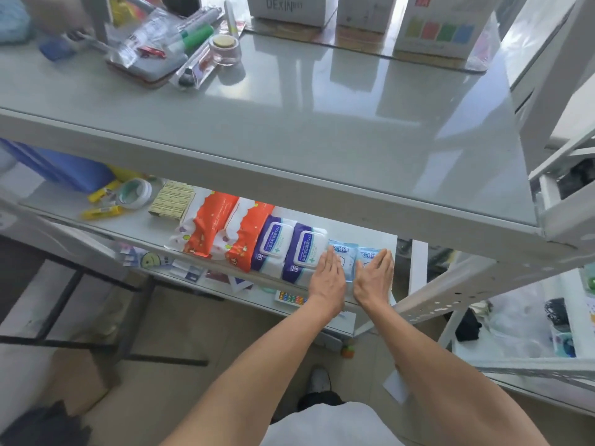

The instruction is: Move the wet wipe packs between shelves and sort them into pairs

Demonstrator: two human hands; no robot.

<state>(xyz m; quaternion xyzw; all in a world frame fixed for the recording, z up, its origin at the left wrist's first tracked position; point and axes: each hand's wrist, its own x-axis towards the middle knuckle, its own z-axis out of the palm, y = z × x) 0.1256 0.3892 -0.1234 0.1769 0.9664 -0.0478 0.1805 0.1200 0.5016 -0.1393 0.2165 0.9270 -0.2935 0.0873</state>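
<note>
On the pale grey lower shelf point(370, 231), under a glossy top shelf point(289, 123), two orange packs point(211, 226), two purple-and-white lidded packs point(289, 249) and two small light-blue wipe packs point(346, 252) lie in a row. The left hand point(326, 278) and right hand point(375, 276), both flat and open, bracket the blue pair and hide its front edges.

Glossy plastic wet wipe packs point(291, 249) lie on a smooth, shiny painted-metal shelf point(370, 235).

Bare forearms, no sleeves; white garment point(325, 426) at the waist; perhaps a white shoe point(319, 379).
</note>
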